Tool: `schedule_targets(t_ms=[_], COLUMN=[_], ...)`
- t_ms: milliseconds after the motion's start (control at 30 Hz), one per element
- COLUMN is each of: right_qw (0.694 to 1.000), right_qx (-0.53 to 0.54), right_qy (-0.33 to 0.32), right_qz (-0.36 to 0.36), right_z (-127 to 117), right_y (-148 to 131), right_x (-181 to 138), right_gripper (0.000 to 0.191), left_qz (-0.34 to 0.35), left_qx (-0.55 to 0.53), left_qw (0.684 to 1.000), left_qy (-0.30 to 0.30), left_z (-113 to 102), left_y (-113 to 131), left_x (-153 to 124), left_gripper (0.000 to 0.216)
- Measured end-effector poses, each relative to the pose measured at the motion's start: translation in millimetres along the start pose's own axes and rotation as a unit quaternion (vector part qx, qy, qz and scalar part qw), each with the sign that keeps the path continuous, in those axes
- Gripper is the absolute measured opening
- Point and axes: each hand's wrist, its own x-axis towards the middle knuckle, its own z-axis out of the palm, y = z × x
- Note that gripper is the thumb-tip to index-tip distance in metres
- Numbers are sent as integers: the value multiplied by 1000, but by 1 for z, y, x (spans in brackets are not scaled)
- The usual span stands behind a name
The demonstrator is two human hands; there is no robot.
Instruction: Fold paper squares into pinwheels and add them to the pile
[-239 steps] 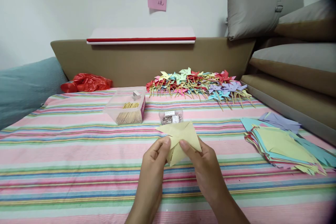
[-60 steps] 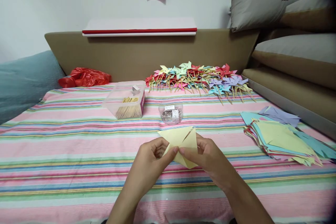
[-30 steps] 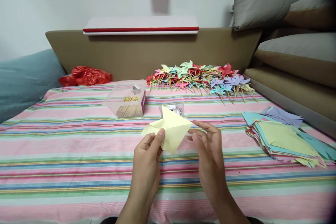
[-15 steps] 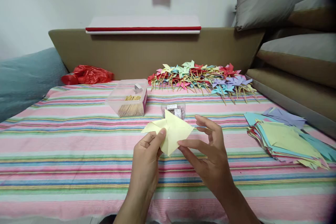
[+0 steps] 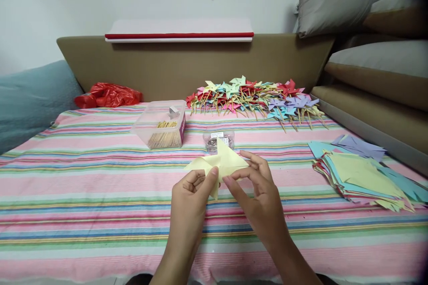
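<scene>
A pale yellow paper pinwheel, its corners folded toward the centre, is held up between both hands. My left hand is closed on its left part, the thumb pressing near the middle. On the right side my right hand pinches the lower right blade between thumb and index finger; its other fingers bend behind the paper. No stick shows on this pinwheel. Just beyond it stands a small clear tub of dark little pieces, partly covered by the top blade.
A clear plastic box of thin wooden sticks stands left of centre. Finished pinwheels on sticks lie heaped at the back. Cut paper sheets are stacked at right. A red plastic bag lies at back left on the striped cloth.
My right fingers have moved inward and folded the lower right corner of the yellow paper toward its centre. My left thumb has shifted to the middle of the pinwheel.
</scene>
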Motion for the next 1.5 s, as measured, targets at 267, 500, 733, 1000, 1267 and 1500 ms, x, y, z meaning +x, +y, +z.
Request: schedule_targets(t_ms=[267, 500, 733, 1000, 1267, 1500], right_qw=[997, 994, 996, 999, 999, 999], right_qx=[50, 79, 63, 37, 31, 24], right_qy=[-15, -12, 3, 3, -8, -10], right_qz=[50, 75, 66, 38, 40, 26], right_z=[2, 4, 4, 4, 3, 4], right_y=[0, 1, 0, -5, -10, -6], right_x=[-1, -1, -1, -2, -2, -3], right_gripper=[18, 17, 19, 18, 15, 16], left_qz=[-6, -10, -2, 2, -6, -3], left_qx=[13, 14, 26, 28, 25, 37], left_qw=[1000, 1000, 1000, 1000, 1000, 999], left_qy=[-4, -7, -16, -13, -9, -8], left_z=[1, 2, 2, 2, 4, 3], left_y=[0, 0, -2, -1, 2, 2], left_x=[-3, -2, -4, -3, -5, -5], left_gripper=[27, 26, 23, 22, 23, 25])
